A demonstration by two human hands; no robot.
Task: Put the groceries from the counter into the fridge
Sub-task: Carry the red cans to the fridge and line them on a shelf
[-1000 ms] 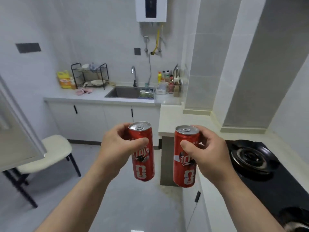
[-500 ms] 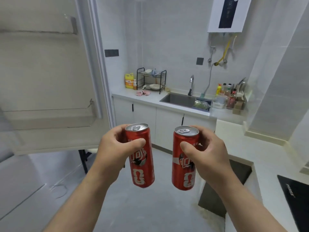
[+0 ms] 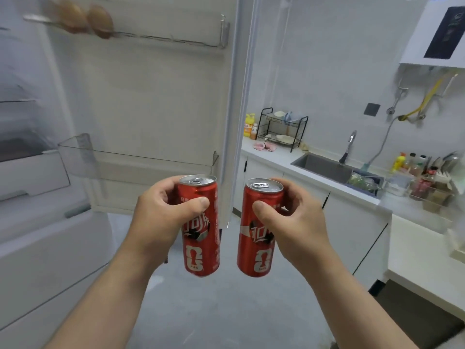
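Left hand (image 3: 163, 212), lower centre: fingers and thumb wrapped round first red can (image 3: 200, 238), upright, in mid-air.
Right hand (image 3: 294, 222), beside it: wrapped round second red can (image 3: 259, 238), also upright.
Door shelf (image 3: 141, 159), centre left, behind the cans: fridge door stands open.
Eggs (image 3: 98, 20), upper left.
Counter (image 3: 422, 248), right edge.
Judged status: both cans fetched, neither stowed yet.

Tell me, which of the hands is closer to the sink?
Right. The right hand sits below-left of the sink; the left hand is farther left, by the fridge door.
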